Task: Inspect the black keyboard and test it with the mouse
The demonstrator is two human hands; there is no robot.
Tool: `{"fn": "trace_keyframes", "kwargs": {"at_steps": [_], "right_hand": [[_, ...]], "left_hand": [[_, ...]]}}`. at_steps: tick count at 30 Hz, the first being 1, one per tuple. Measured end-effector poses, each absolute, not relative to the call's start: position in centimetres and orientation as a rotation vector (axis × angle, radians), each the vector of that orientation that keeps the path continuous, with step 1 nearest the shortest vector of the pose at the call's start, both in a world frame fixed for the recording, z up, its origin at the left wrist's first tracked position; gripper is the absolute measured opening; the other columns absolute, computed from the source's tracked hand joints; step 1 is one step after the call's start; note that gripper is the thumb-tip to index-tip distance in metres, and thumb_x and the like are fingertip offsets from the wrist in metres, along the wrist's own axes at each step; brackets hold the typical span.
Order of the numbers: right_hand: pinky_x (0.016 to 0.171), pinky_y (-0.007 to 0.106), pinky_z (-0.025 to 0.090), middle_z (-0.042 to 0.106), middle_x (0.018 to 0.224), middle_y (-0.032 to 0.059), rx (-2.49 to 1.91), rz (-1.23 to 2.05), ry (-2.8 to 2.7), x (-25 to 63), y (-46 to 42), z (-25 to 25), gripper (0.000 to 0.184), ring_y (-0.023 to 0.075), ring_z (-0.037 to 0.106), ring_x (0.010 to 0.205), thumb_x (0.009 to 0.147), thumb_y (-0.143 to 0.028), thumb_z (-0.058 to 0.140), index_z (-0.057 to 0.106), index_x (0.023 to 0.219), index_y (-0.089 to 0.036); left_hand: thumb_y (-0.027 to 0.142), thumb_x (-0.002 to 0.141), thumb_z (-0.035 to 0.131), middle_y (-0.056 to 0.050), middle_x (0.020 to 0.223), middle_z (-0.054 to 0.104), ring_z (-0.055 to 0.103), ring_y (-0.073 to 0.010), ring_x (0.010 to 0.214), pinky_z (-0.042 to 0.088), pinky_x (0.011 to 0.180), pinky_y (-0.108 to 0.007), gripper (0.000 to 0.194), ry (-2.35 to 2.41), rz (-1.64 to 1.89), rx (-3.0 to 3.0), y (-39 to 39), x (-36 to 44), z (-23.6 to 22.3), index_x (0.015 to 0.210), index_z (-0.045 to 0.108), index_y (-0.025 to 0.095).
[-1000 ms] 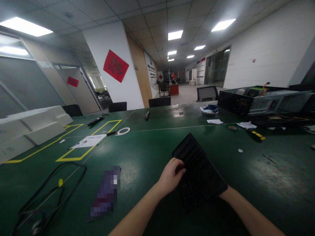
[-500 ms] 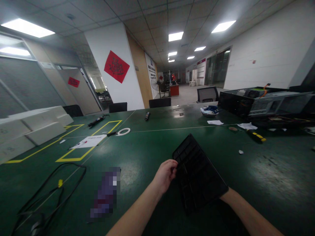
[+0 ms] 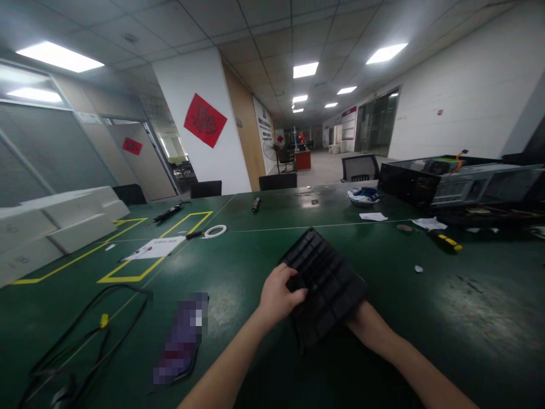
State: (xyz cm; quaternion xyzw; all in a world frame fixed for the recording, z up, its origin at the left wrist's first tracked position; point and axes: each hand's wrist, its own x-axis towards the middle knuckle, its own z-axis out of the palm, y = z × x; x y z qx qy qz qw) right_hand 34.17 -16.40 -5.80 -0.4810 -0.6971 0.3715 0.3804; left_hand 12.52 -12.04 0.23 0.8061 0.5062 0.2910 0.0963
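Note:
A black plastic tray (image 3: 327, 284) with a grid of ribs and compartments is held tilted above the green table. My left hand (image 3: 277, 294) is closed at the tray's left edge, thumb and fingers curled over its near face. At the lower right side, my right hand (image 3: 367, 325) supports the tray; its fingers are hidden behind it. Nothing that I can make out lies in the compartments.
An open computer case (image 3: 468, 184) stands at the back right, near a yellow-and-black tool (image 3: 446, 241). White boxes (image 3: 63, 221) line the far left. A looped black cable (image 3: 102, 341) and a pixelated purple item (image 3: 181, 341) lie at left. A roll of white tape (image 3: 215, 231) sits farther back.
The tray has shifted a little left and turned, showing more of its ribbed face. My left hand has moved further over its edge, and my right hand has come left with it.

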Motion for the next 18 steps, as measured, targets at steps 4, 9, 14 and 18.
{"fn": "trace_keyframes", "kwargs": {"at_steps": [4,9,14,18], "right_hand": [[0.102,0.042,0.033,0.045,0.125,0.0009,-1.340,0.872,-1.989,34.6,-16.4,-4.5,0.038,0.0185,0.040,0.118,0.077,-0.032,0.051,0.048,0.116,-0.031],[0.108,0.047,0.021,0.050,0.118,-0.0005,-1.306,0.790,-2.141,33.8,-16.8,-3.7,0.034,0.0167,0.042,0.113,0.080,-0.028,0.047,0.050,0.114,-0.031],[0.109,0.048,0.018,0.051,0.117,-0.0001,-1.301,0.762,-2.149,33.3,-16.8,-3.4,0.034,0.0170,0.042,0.113,0.080,-0.027,0.047,0.050,0.114,-0.030],[0.109,0.048,0.015,0.050,0.118,0.0008,-1.300,0.767,-2.158,33.3,-16.8,-3.2,0.034,0.0170,0.042,0.113,0.080,-0.026,0.047,0.050,0.113,-0.028]], "left_hand": [[0.044,0.072,0.051,-0.008,0.091,0.060,0.057,-0.0202,0.084,0.042,0.068,-0.027,0.033,2.117,0.775,2.157,-7.0,6.1,3.1,0.085,0.064,0.016],[0.054,0.073,0.042,-0.019,0.095,0.064,0.058,-0.0325,0.091,0.044,0.066,-0.035,0.051,2.614,0.333,1.649,-2.2,-2.4,3.6,0.083,0.066,0.010],[0.049,0.069,0.048,-0.026,0.103,0.060,0.055,-0.0395,0.098,0.044,0.072,-0.041,0.052,2.692,0.285,1.537,-1.4,-5.8,1.8,0.087,0.066,0.004],[0.047,0.067,0.051,-0.027,0.106,0.059,0.054,-0.0405,0.101,0.043,0.076,-0.044,0.051,2.668,0.325,1.556,-0.8,-6.2,1.6,0.089,0.065,0.004]]}}
